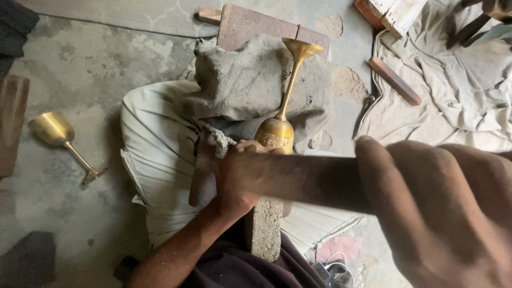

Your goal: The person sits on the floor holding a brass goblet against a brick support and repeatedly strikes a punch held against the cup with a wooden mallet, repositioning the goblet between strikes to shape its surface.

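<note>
— Head view, looking straight down. Left hand (237, 178)?

— Curled tight, fingers wrapped over the bowl end of a brass goblet (281, 114) and a scrap of grey rag (221, 141), pinning both against a stone block (265, 226).

— Goblet's position?

— Lying on its side, bowl toward the body, thin stem running up and away, flared foot at the far end. Resting over a lump of grey cloth (245, 80), itself on a pale stuffed sack (157, 154). Engraved pattern showing on the bowl just beyond the knuckles.

— Right hand (442, 213)?

— Huge and blurred, close to the lens, lower right. Seems closed round a long dark handle (309, 178) reaching left across the frame to the left hand; hard to say for certain given the blur. Handle's far end hidden behind the left fist.

— Anything else on the floor?

— Second brass goblet (61, 138) at far left, tipped over on bare concrete, well apart from both hands. Dark wooden board (12, 122) at the left edge beside it. Reddish brick slab (250, 24) beyond the grey cloth. Short reddish wooden stick (394, 80) to the upper right, lying at the edge of a crumpled beige sheet (453, 90). Pale wooden blocks (394, 13) in the top right corner. Dark maroon garment (240, 266) at the bottom, under the left forearm.
</note>
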A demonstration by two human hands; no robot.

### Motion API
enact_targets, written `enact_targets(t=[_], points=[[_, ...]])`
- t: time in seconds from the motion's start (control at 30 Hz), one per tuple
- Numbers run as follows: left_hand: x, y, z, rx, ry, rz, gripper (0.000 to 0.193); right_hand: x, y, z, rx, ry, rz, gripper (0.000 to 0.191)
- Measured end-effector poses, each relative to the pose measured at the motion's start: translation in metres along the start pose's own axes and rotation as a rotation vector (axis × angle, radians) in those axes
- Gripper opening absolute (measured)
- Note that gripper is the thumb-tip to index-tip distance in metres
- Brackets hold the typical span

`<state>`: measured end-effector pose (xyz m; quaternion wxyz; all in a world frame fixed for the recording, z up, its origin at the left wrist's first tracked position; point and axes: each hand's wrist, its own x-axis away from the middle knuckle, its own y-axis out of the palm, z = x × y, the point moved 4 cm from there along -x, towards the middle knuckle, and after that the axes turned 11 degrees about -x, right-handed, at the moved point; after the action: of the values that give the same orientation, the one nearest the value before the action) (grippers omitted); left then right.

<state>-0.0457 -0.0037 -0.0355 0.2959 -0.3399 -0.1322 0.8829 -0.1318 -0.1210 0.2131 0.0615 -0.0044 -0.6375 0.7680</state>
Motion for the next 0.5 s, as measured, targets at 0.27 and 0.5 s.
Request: enact_targets(t=[0.27, 0.5], points=[[0.004, 0.001, -0.002, 0.029, 0.022, -0.029, 0.025, 0.003, 0.003, 0.001, 0.063, 0.004, 0.053, 0.038], [-0.006, -0.001, -0.011, 0.188, -0.078, 0.140, 0.027, 0.010, 0.001, 0.009, -0.019, 0.105, 0.094, 0.049]])
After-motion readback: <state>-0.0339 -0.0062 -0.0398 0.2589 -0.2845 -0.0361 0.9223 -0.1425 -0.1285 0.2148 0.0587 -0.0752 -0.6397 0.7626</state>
